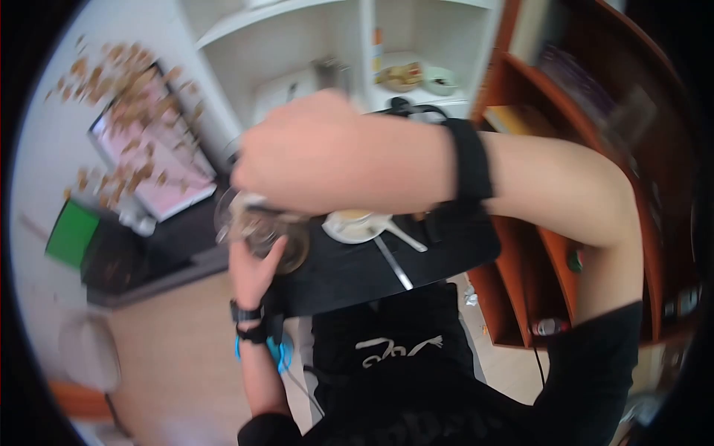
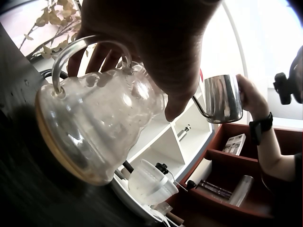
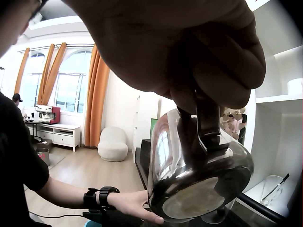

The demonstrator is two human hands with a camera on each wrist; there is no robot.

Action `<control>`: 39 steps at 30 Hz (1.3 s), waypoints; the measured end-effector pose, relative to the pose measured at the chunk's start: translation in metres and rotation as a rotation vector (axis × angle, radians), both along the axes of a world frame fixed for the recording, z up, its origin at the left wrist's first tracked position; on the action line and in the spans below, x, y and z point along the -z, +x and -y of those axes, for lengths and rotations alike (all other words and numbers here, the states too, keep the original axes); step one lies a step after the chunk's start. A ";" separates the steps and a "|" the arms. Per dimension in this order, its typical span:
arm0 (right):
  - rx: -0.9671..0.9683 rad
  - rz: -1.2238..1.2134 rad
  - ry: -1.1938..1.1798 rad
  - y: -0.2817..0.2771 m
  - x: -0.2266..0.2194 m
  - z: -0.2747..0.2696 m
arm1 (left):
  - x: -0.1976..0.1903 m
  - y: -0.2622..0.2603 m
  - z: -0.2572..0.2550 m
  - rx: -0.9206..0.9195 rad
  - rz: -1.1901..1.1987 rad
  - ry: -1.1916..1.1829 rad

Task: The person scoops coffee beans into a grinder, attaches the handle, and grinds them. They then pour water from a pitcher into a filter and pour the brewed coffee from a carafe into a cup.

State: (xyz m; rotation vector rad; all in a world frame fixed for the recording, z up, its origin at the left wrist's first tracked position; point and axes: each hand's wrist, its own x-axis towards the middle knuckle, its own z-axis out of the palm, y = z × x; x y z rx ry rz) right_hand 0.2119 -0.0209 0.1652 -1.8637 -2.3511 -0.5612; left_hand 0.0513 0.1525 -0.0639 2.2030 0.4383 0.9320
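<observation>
In the left wrist view my left hand (image 2: 151, 42) is round the neck of a ribbed glass jug (image 2: 94, 123), which has a clear handle and a tan base ring. My right hand (image 3: 208, 56) grips the handle of a shiny metal pot (image 3: 163, 161) in the right wrist view. The pot (image 2: 222, 99) shows a thin curved spout in the left wrist view, raised beside the jug. In the blurred head view my right hand (image 1: 297, 152) hides the pot, above and beside my left hand (image 1: 253, 275).
The black table (image 1: 327, 286) holds a white dish (image 1: 349, 232) and a pale strip-like utensil (image 1: 394, 264). Behind stands a white shelf (image 1: 282, 33) with bowls. A brown shelf (image 1: 513, 297) is on the right; dried leaves (image 1: 123, 67) and a pink panel are at left.
</observation>
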 end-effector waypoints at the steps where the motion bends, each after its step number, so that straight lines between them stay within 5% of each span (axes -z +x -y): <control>1: 0.068 0.068 -0.045 -0.003 0.002 0.000 | -0.002 -0.001 -0.001 0.005 -0.027 -0.016; 4: 0.165 -0.047 0.096 -0.002 0.020 0.018 | -0.008 -0.003 0.001 -0.072 0.009 0.080; 10: 0.491 -1.437 -0.201 0.014 0.091 0.086 | -0.013 -0.007 0.003 -0.103 -0.003 0.094; 17: 0.353 -1.855 0.523 -0.009 0.180 0.172 | -0.014 -0.002 0.006 -0.101 0.000 0.103; 20: 0.504 -1.757 0.809 -0.004 0.195 0.210 | -0.009 -0.002 0.004 -0.114 -0.061 0.055; 24: 0.802 -1.634 0.833 0.012 0.230 0.241 | -0.004 0.000 0.002 -0.065 0.002 -0.035; 29: 0.824 -1.677 0.757 0.022 0.269 0.252 | -0.004 0.000 0.003 -0.089 -0.019 -0.006; 39: 0.989 -1.524 0.708 0.022 0.274 0.242 | 0.001 -0.003 -0.003 -0.055 -0.069 -0.053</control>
